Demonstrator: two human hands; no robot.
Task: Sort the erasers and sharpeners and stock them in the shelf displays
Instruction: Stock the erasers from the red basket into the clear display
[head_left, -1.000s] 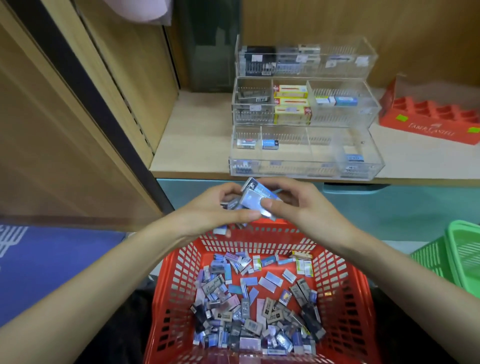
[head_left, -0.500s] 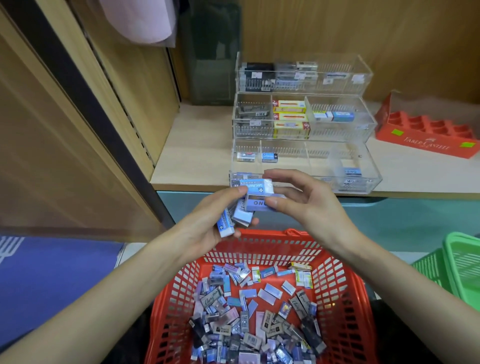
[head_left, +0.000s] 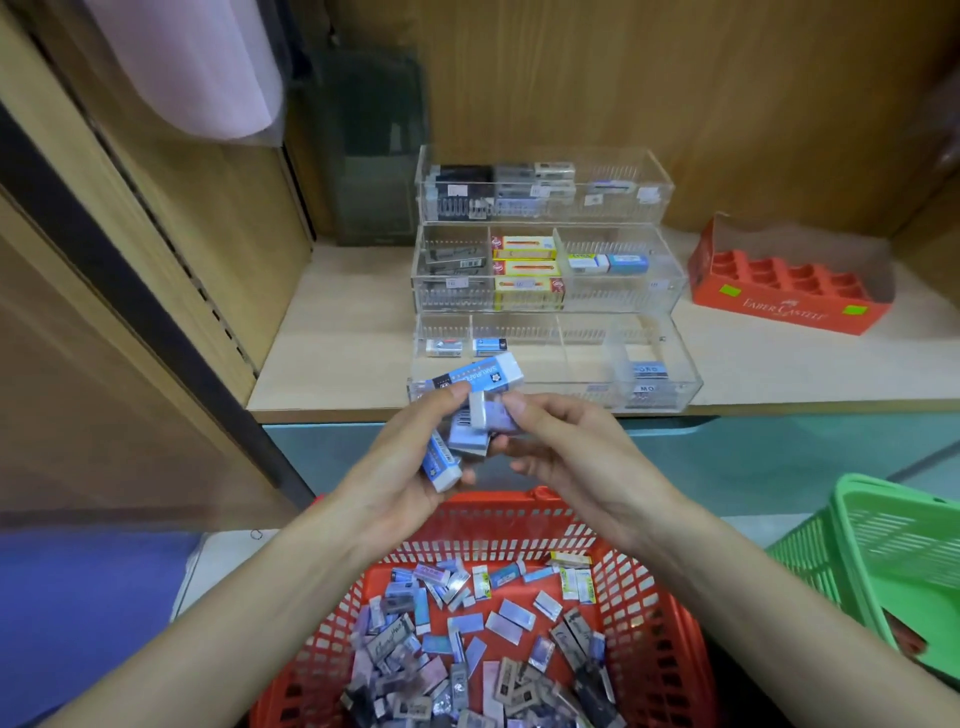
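Observation:
My left hand (head_left: 400, 470) grips a bunch of blue-and-white erasers (head_left: 480, 378) just in front of the shelf edge. My right hand (head_left: 558, 449) pinches one eraser (head_left: 488, 413) from that bunch between thumb and fingers. Both hands hover above a red basket (head_left: 644, 613) holding several mixed erasers. A clear three-tier acrylic display (head_left: 675, 387) stands on the wooden shelf; its bottom tier holds a few erasers at left and right, the middle tier has yellow-red boxes (head_left: 524, 267), the top tier dark and grey packs.
A red Faber-Castell tray (head_left: 789, 306) sits on the shelf at right. A green basket (head_left: 898, 561) stands on the floor at right. Wooden cabinet panels rise on the left, with a blue surface at lower left.
Both hands have risen with the erasers toward the display's bottom tier. The right hand's fingers have shifted to pinch a single eraser in the bunch.

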